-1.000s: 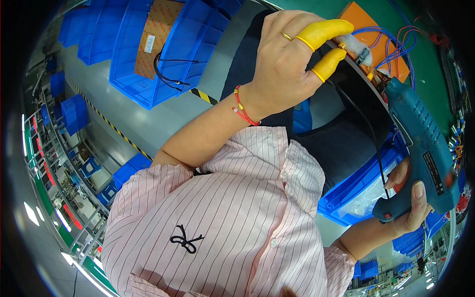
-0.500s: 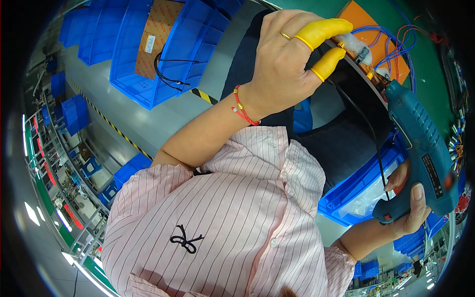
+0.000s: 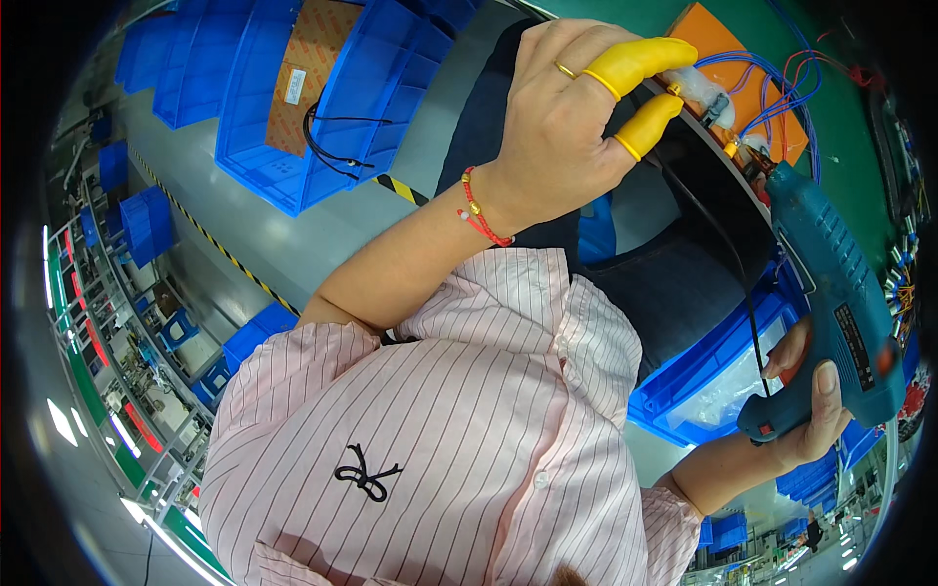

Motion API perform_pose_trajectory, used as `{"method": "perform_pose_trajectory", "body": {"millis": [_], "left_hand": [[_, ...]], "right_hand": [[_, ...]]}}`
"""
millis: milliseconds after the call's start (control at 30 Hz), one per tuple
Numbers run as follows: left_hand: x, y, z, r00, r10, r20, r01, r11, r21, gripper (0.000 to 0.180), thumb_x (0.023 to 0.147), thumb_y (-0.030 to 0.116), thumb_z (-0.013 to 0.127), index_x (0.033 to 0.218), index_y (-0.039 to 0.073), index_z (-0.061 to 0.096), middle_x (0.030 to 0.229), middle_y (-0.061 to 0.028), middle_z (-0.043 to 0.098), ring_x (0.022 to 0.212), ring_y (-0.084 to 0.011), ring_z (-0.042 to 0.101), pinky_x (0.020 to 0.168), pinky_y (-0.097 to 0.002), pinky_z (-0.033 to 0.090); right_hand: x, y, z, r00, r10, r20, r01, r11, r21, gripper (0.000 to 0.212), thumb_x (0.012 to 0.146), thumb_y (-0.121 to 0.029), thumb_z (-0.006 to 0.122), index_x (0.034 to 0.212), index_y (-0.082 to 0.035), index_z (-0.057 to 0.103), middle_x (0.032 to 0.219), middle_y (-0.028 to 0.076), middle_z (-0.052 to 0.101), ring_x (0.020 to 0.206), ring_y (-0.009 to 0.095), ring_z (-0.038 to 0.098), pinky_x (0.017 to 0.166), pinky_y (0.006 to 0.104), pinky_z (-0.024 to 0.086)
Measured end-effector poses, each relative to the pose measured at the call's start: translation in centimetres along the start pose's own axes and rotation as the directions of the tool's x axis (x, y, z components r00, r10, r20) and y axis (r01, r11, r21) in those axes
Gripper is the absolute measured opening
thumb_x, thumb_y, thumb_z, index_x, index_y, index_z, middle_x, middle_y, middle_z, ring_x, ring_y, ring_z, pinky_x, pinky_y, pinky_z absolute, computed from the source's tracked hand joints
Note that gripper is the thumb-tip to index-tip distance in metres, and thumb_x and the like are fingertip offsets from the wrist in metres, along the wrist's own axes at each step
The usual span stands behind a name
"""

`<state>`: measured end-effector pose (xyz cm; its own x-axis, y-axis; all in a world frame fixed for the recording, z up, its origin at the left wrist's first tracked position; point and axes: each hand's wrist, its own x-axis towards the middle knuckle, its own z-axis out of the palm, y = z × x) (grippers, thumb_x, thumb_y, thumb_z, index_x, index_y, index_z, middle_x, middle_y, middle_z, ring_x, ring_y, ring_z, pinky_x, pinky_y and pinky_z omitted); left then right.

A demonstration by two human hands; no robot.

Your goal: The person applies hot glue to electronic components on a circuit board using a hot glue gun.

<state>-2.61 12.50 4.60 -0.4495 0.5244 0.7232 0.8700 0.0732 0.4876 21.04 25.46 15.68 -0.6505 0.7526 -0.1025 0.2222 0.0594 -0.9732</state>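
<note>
My left hand (image 3: 567,122) wears yellow finger cots on thumb and forefinger. The two tips pinch a small brass-coloured part (image 3: 674,89) at the edge of the bench. Close beside them lies a whitish translucent piece (image 3: 696,86) with a grey connector (image 3: 716,107) next to it. In my right hand (image 3: 816,420) is a teal hot glue gun (image 3: 835,293), the fingers wrapped round its handle. Its nozzle (image 3: 756,161) points at the small parts near my left fingertips. Whether the nozzle touches anything, I cannot tell.
Blue and red wires (image 3: 806,73) cross an orange block (image 3: 728,39) on the green bench mat (image 3: 850,127). A black cord (image 3: 718,230) hangs below the bench edge. Blue bins (image 3: 293,186) stand at the left, and another blue bin (image 3: 674,381) with clear bags is under the gun.
The glue gun has shifted slightly to the right, and more of its nozzle shows. My left hand holds still.
</note>
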Motion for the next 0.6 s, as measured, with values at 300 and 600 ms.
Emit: {"method": "perform_pose_trajectory", "body": {"millis": [300,600], "left_hand": [[0.0,-0.11,0.02,1.0,0.003,0.007,-0.003,1.0,0.003,0.037,0.066,0.008,0.078,0.102,0.009,0.067,0.096,-0.0051,0.064,0.089,-0.0221,0.058,0.077,-0.0294,0.046],[-0.05,-0.16,0.15,1.0,-0.002,0.014,0.002,1.0,0.007,0.036,0.067,0.009,0.078,0.102,0.01,0.067,0.095,-0.0038,0.065,0.089,-0.0213,0.058,0.077,-0.0292,0.046]], "right_hand": [[-0.19,-0.4,0.17,1.0,0.001,0.027,-0.002,1.0,0.015,0.06,0.079,-0.028,0.057,0.12,0.013,0.041,0.062,0.018,0.053,0.045,0.018,0.05,0.044,0.0267,0.044],[0.02,-0.19,0.31,0.998,0.005,0.063,-0.007,1.0,0.029,0.06,0.079,-0.027,0.056,0.12,0.013,0.04,0.064,0.018,0.053,0.046,0.017,0.05,0.045,0.0258,0.043]]}}
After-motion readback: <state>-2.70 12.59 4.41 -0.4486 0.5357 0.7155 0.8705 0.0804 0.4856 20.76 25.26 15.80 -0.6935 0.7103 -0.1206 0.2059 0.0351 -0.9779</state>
